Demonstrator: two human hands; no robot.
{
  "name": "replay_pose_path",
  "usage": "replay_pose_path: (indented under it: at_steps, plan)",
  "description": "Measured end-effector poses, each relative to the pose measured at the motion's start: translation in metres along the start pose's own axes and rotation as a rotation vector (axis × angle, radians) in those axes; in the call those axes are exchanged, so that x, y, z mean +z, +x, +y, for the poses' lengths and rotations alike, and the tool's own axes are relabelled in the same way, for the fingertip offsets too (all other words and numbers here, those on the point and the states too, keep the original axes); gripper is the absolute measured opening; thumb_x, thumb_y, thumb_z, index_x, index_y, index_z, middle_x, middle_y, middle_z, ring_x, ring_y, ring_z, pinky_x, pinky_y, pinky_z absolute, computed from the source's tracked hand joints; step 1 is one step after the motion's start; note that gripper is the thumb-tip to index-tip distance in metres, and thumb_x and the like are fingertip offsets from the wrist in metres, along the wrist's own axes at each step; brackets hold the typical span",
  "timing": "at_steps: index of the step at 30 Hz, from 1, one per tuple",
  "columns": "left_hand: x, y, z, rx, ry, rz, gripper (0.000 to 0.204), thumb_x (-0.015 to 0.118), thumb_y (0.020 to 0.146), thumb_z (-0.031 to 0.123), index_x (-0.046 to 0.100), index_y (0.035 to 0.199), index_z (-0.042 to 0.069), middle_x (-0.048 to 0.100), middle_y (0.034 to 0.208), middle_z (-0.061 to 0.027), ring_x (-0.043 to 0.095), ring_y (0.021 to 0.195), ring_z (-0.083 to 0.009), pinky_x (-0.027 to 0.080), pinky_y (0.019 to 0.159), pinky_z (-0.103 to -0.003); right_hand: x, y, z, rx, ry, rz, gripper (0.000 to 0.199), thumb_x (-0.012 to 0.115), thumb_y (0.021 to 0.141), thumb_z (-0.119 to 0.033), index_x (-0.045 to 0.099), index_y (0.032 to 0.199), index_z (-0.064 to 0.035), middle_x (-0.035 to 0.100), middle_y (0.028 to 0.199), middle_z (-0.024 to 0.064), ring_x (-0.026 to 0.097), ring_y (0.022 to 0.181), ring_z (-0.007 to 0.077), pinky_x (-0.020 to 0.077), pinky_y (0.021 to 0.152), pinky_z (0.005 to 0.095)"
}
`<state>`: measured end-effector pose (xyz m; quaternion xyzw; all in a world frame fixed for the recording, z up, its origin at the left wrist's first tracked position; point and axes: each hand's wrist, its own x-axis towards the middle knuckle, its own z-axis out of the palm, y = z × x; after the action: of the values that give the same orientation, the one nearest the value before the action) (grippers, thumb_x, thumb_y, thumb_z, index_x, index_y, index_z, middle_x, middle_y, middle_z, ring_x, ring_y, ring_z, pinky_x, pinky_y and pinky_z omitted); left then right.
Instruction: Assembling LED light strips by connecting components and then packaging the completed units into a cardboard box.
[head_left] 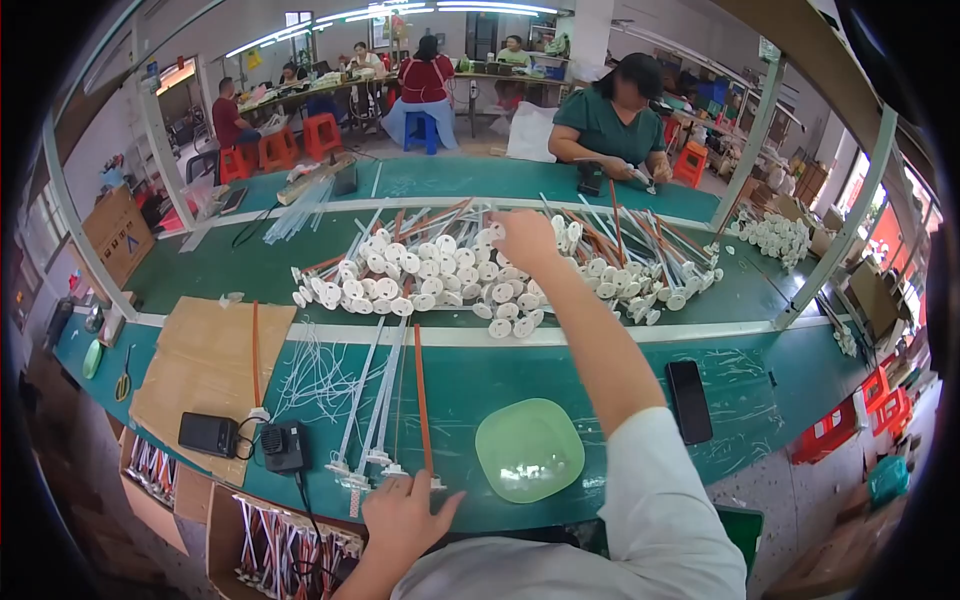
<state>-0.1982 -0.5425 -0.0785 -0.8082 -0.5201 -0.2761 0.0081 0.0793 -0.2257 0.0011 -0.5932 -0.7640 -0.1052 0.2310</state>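
My left hand (405, 515) rests at the near table edge, thumb spread apart from the fingers, nothing visibly gripped. Its fingertips are beside the white end of a brown rod (422, 400); left of that lie several pale rods (385, 400) with white end pieces toward me. My right arm stretches far forward. My right hand (525, 238) is at the top of a big heap of white round caps (430, 270) on brown and pale rods. Its fingers are bent down together among the caps; what they hold, if anything, is hidden.
A green plastic bowl (530, 450) and a black phone (689, 400) lie on the table. Cardboard (205, 370), a black device (283, 446) and loose white strands (325, 375) are at left. A co-worker in green (615, 125) sits opposite. Metal posts (850, 220) flank the bench.
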Motion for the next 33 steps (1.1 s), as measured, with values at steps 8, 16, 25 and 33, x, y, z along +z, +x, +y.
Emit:
replay_pose_path:
  at_steps: [8,16,25,33]
  plan:
    - [0.005,0.005,0.021,-0.268,-1.581,-0.278,0.047,0.059,0.097,0.027,0.050,0.133,-0.003,0.064,0.102,-0.0109,0.060,0.091,-0.0150,0.049,0.076,-0.031,-0.094,-0.208,-0.090,-0.073,0.413,0.262,0.043,0.089,0.061,-0.015,0.072,0.097,-0.0003,0.073,0.088,0.0107,0.069,0.078,0.0229,0.0535,0.075,0.0316]
    - [0.036,0.037,0.091,-0.316,-1.908,-0.558,0.056,0.038,0.107,0.024,0.018,0.151,-0.002,0.044,0.143,-0.0156,0.050,0.122,-0.0198,0.040,0.102,-0.032,-0.065,-0.319,-0.121,-0.001,0.424,0.511,0.026,0.074,0.074,0.008,0.069,0.099,0.0081,0.071,0.085,0.0189,0.069,0.075,0.0279,0.0546,0.068,0.0316]
    - [0.050,0.029,0.083,-0.320,-1.934,-0.383,0.048,0.037,0.107,0.022,0.031,0.149,0.000,0.051,0.138,-0.0114,0.049,0.120,-0.0149,0.041,0.102,-0.031,-0.074,-0.331,-0.123,0.029,0.544,0.432,0.025,0.068,0.077,0.007,0.069,0.102,0.0103,0.071,0.091,0.0206,0.069,0.079,0.0282,0.0543,0.070,0.0315]
    - [0.024,0.035,0.062,-0.120,-1.538,-0.529,0.043,0.040,0.106,0.023,0.044,0.142,0.000,0.065,0.093,-0.0036,0.058,0.083,-0.0075,0.048,0.076,-0.023,-0.072,-0.323,-0.131,-0.144,0.473,0.444,0.025,0.065,0.080,0.005,0.067,0.104,0.0122,0.070,0.090,0.0211,0.068,0.077,0.0317,0.0544,0.070,0.0338]
